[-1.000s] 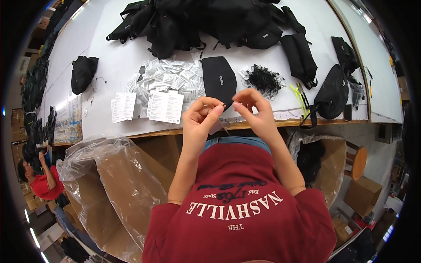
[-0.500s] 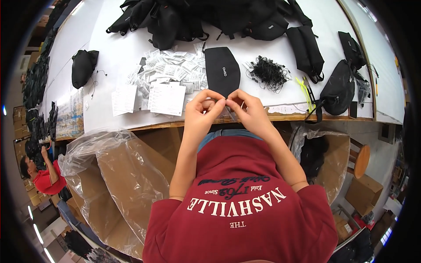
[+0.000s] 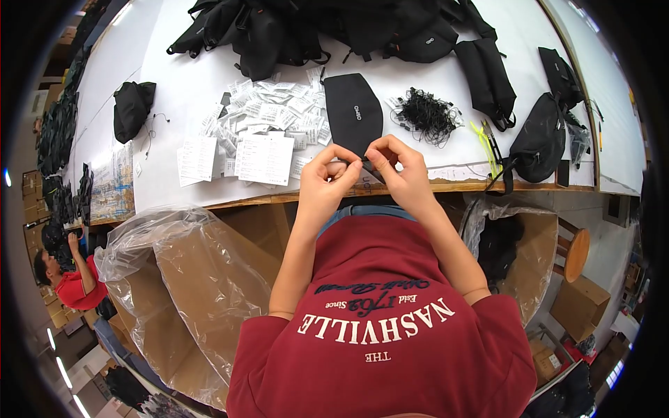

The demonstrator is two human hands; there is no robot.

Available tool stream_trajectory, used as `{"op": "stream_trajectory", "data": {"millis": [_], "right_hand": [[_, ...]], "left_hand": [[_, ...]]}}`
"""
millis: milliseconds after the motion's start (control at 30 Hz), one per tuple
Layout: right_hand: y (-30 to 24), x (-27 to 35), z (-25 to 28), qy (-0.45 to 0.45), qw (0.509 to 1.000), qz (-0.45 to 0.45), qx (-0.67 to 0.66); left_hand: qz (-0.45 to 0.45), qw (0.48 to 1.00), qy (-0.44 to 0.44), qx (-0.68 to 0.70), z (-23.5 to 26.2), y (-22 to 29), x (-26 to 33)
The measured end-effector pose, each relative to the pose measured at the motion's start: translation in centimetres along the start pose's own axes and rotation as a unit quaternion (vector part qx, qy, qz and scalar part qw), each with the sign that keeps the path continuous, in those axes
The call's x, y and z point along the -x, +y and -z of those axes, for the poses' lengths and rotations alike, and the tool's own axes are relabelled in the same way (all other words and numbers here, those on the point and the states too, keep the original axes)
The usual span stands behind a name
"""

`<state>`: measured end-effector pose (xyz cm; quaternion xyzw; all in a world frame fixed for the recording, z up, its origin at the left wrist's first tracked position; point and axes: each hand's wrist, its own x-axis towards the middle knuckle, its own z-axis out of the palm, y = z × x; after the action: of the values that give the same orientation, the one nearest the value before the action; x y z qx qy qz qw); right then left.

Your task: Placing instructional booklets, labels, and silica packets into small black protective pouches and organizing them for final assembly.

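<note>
At the near table edge, both hands are closed in a pinch with the fingertips almost meeting. My left hand [image 3: 325, 180] and my right hand [image 3: 401, 174] grip a thin black strip [image 3: 364, 159] between them; most of it is hidden by the fingers. Just beyond them a flat black pouch [image 3: 353, 108] lies on the white tabletop, its near end close to my fingertips. To its left is a heap of small white printed packets [image 3: 275, 108], with white printed sheets [image 3: 265, 159] at the near side. A tangle of black cords [image 3: 425, 117] rests to its right.
Black bags [image 3: 313, 31] are piled along the far side. More bags [image 3: 536, 139], yellow-handled snips [image 3: 488, 146] and a dark bag [image 3: 132, 111] lie around. Plastic-lined cartons [image 3: 174, 299] stand below the edge on both sides. A person in red [image 3: 80, 282] works at far left.
My hands have shifted slightly toward me and to the right. The fingertips have parted a little, and more of the black strip shows between them.
</note>
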<state>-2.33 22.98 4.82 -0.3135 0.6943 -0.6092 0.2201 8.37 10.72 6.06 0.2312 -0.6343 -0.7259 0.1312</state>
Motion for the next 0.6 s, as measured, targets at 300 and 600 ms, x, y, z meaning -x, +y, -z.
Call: {"op": "stream_trajectory", "data": {"millis": [300,600], "right_hand": [[-0.6,-0.1,0.2,-0.017,0.995,0.036,0.088],[-0.7,-1.0,0.7,-0.099,0.991,0.011,0.084]], "left_hand": [[-0.038,0.991,0.016,-0.129,-0.1,0.4,0.1],[-0.071,0.981,0.016,-0.180,0.0,-0.4,0.8]]}}
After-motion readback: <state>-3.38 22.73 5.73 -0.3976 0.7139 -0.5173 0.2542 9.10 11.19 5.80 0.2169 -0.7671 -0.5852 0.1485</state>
